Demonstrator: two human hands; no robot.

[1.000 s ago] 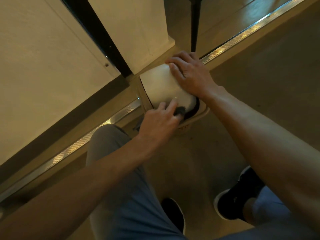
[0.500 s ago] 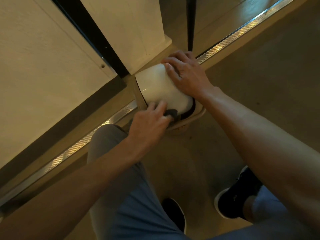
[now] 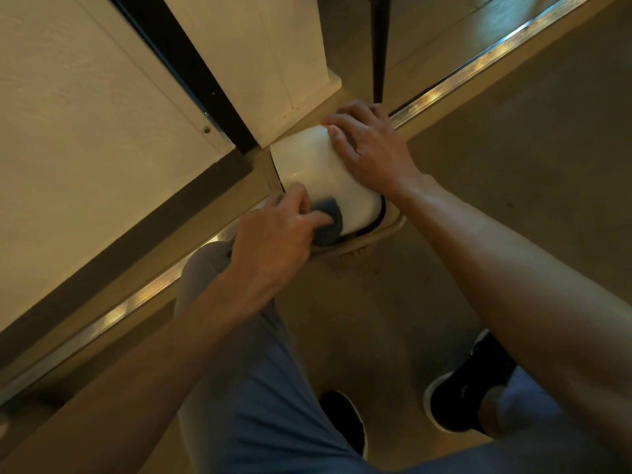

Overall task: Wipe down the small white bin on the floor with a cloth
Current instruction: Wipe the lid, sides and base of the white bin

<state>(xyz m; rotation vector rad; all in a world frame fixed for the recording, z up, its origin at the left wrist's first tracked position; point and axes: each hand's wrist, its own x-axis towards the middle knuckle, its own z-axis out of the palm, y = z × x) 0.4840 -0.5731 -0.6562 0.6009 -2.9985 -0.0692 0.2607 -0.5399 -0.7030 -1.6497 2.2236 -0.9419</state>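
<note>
Bin: small, white, glossy, rounded; lies tipped on the floor beside a metal strip and white panel; dark inner rim shows at its near end. Left hand pinches a blue-grey cloth against its side; right hand rests on top, fingers spread flat.

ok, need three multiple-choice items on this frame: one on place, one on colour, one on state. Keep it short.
1. Where is the cloth on the bin?
A. the side near the left hand
B. under the right hand
C. on the floor

2. What colour is the cloth?
A. red
B. blue-grey
C. yellow

3. What is the right hand doing?
A. hanging idle
B. gripping a shoe
C. resting on the bin

Key: 1 A, the left hand presses it there. 2 B, it shows blue-grey against the white bin. 3 C, its fingers lie over the bin's far side.
</note>
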